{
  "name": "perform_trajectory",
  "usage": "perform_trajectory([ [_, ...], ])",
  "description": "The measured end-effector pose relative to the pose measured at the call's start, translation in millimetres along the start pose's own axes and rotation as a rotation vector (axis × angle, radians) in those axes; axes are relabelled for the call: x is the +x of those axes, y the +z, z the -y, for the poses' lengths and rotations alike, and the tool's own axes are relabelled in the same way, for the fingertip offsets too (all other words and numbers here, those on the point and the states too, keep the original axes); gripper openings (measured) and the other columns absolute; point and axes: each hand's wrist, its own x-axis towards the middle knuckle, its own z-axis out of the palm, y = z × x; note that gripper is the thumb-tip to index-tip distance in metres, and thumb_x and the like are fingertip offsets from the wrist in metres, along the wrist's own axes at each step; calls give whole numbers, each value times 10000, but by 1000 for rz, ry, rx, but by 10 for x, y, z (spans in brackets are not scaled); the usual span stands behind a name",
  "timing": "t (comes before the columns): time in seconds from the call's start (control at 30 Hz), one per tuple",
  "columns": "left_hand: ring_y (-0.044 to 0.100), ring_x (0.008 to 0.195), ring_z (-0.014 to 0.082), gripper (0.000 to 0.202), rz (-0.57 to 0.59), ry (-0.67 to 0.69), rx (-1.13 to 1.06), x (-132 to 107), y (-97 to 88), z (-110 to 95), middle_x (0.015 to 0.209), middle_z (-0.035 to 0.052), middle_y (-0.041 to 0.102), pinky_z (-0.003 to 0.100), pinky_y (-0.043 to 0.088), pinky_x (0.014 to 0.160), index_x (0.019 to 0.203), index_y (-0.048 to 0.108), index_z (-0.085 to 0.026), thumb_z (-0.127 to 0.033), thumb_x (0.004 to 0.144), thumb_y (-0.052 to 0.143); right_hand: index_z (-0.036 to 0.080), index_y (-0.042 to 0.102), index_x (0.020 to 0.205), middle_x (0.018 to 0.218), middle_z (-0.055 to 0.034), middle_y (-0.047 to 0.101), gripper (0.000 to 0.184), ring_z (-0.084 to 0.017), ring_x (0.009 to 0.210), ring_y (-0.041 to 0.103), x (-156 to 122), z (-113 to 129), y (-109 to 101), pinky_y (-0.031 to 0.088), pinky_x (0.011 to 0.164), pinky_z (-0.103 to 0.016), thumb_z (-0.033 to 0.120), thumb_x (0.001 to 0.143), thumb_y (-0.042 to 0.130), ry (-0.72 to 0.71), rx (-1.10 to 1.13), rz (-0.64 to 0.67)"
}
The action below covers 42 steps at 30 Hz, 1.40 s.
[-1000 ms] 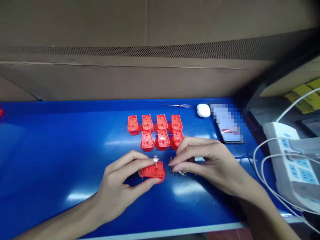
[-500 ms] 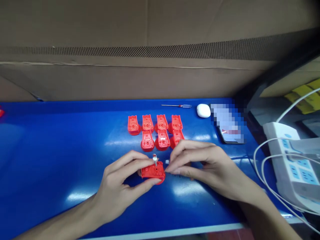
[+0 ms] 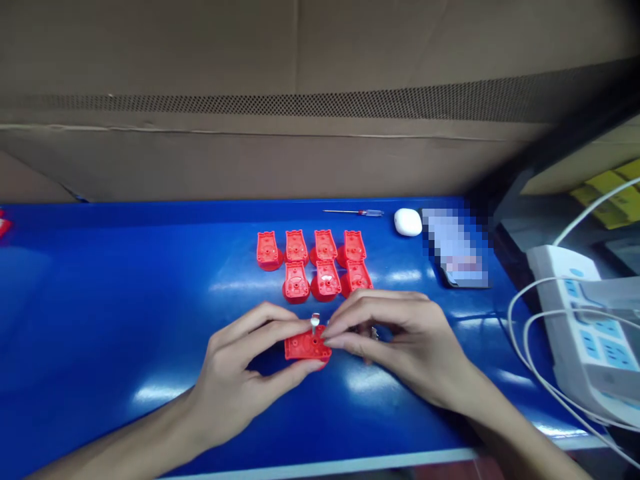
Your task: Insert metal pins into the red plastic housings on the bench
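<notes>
My left hand (image 3: pixel 240 373) grips a small red plastic housing (image 3: pixel 306 347) between thumb and fingers, just above the blue table (image 3: pixel 125 313). A short white peg (image 3: pixel 315 323) stands up from the housing's top. My right hand (image 3: pixel 400 343) has its fingers pinched together at the housing's right edge; what they pinch is too small to name. Two rows of several matching red housings (image 3: pixel 315 263) lie on the table just beyond my hands.
A thin screwdriver (image 3: pixel 355 213), a white oval case (image 3: pixel 407 222) and a phone (image 3: pixel 457 257) lie at the table's back right. A white power strip (image 3: pixel 585 327) with white cables (image 3: pixel 525 333) sits off the right edge. A cardboard wall (image 3: pixel 300 160) closes the back.
My right hand has moved left from a small pile of dark pins to the right side of the red housing. The left hand has kept its grip, almost still.
</notes>
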Motion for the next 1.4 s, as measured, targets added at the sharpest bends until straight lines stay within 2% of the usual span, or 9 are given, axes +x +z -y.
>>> perform_trajectory([
  [0.17, 773, 951, 189, 346, -7, 1, 0, 0, 0, 1, 1129, 62, 786, 296, 659, 820, 1234, 798, -256, -225, 906, 906, 258, 852, 1111, 1025, -44, 821, 102, -194, 878, 752, -8, -6, 41, 583, 767, -319, 288, 1034, 793, -15, -5, 0],
  [0.37, 764, 967, 177, 365, -10, 2, 0, -8, -11, 2, 1136, 52, 777, 281, 641, 851, 1237, 795, -255, -194, 896, 910, 241, 814, 1186, 1107, -50, 790, 147, -193, 1004, 744, -3, -40, 56, 590, 898, -329, 208, 1075, 724, -123, -102, 22],
  [0.6, 758, 943, 163, 372, -20, -1, -10, -3, -1, 0, 1112, 37, 774, 266, 633, 834, 1227, 790, -259, -197, 885, 921, 255, 797, 1197, 1119, -65, 723, 146, -206, 1015, 708, -18, -49, 80, 587, 873, -352, 225, 1087, 705, -148, -144, -2],
  [1.0, 753, 941, 153, 369, -12, 4, -15, -8, -10, 1, 1112, 33, 766, 248, 624, 832, 1229, 789, -251, -189, 888, 917, 223, 782, 1206, 1093, -51, 714, 155, -183, 1009, 677, -2, -65, 103, 560, 873, -334, 172, 1079, 710, -233, -201, -7],
  [1.4, 747, 928, 147, 357, -6, -13, -7, 9, -6, -11, 1098, 20, 765, 247, 621, 825, 1230, 792, -267, -199, 899, 909, 239, 769, 1217, 1126, -56, 687, 167, -196, 1046, 646, -10, -73, 63, 542, 903, -348, 191, 1116, 645, -216, -272, 80],
])
